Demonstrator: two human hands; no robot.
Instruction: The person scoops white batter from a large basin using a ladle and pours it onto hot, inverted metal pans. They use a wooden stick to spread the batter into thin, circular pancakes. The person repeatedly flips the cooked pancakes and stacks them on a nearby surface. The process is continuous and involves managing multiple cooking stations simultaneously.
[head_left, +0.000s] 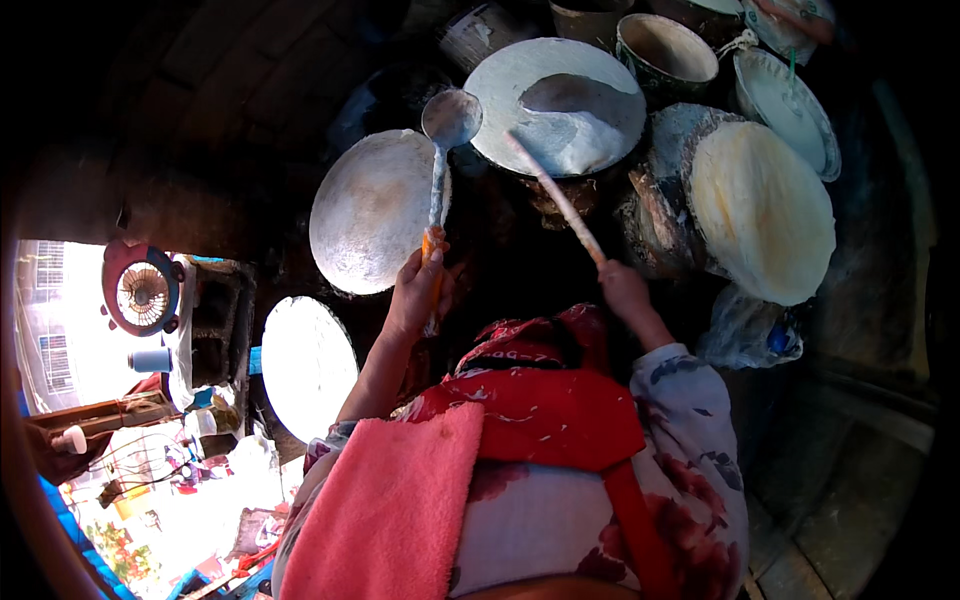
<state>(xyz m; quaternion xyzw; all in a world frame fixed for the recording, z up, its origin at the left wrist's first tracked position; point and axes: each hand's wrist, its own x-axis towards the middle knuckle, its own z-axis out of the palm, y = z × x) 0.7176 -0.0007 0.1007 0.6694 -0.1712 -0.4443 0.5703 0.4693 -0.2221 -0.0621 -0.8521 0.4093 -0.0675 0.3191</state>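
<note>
My left hand grips the orange handle of a metal ladle, whose round head points away from me, coated with pale residue. A thin pale stick is held in my right hand. The stick's tip reaches over the near part of a wide round pan, which is coated white. Inside that pan, a soft white mass lies bunched beside a dark grey patch. Under the ladle's shaft, to the left, is a round grey-white pan or lid. I cannot tell which.
Pale round sheets sit on a rounded support at right. Behind them is a basin of whitish liquid; a deep pot stands farther back. A bright white disc and a small fan are at left. A plastic bag lies lower right.
</note>
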